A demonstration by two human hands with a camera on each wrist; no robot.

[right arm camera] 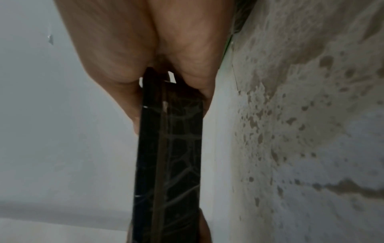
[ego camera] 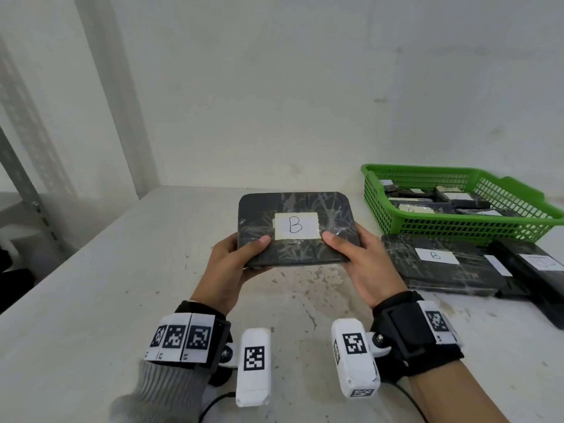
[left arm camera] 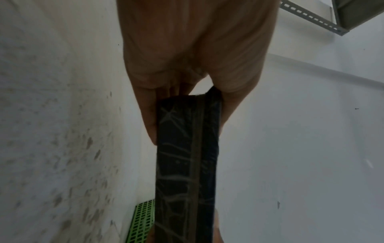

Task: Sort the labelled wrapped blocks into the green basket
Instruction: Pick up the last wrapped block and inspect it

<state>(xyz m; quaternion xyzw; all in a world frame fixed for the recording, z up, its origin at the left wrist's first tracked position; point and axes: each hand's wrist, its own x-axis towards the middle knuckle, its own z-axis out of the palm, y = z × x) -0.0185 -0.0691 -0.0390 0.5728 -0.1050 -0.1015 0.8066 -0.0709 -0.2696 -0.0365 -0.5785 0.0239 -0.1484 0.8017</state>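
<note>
You hold the wrapped block labelled B (ego camera: 296, 230) off the table (ego camera: 91, 300), label up: your left hand (ego camera: 229, 267) grips its near left corner, your right hand (ego camera: 363, 267) its near right, thumbs on top, fingers (left arm camera: 149, 115) curled underneath. The green basket (ego camera: 396, 218) sits well apart to your right, already holding several smaller wrapped blocks.

The film looks slick and your grip is only on the near edge, so the far edge could dip and slip. Carrying low risks catching the basket's rim or the second B block (ego camera: 436, 270) just before it. This block looks wide for the room left inside. The table to the left is bare.
</note>
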